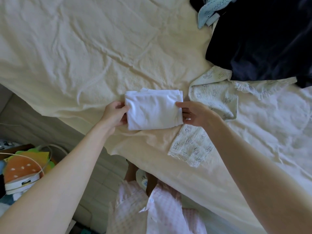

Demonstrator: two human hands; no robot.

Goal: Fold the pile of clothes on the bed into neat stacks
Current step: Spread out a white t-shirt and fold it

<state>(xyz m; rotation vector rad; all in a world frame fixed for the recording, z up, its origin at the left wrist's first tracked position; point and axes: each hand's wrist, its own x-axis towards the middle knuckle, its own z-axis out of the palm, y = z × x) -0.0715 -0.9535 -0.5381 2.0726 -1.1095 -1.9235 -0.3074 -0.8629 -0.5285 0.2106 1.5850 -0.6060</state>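
Right now I have a folded white garment (154, 109) held between both hands just above the cream bed sheet (76, 48), and I will place everything else from that garment. My left hand (114, 115) grips its left edge, thumb on top and fingers curled underneath. My right hand (194, 114) takes the right edge, thumb lying over the top layer and the other fingers reaching under the fold, so it too grasps the cloth. The garment is a compact rectangle, its layered edges showing along the far side, and it sits level between the two hands.

Just to the right of the white garment, partly under my right hand, lies a pale green printed top (217, 97) with small cartoon figures and lace trim; one lace-edged sleeve of it runs out on the near side of the white garment, toward me. Beyond that top, farther right and away from me, a dark navy garment (263, 39) is heaped on the bed, with a light blue patterned cloth (211, 12) draped on its far left corner. A white sheet-like cloth (278, 124) spreads over the bed well to the right of the white garment.

To the near left of the white garment, off the bed edge, I see a mushroom-shaped lamp (22, 171) among clutter on the floor. Directly below it toward me hangs my pink checked clothing (152, 208).
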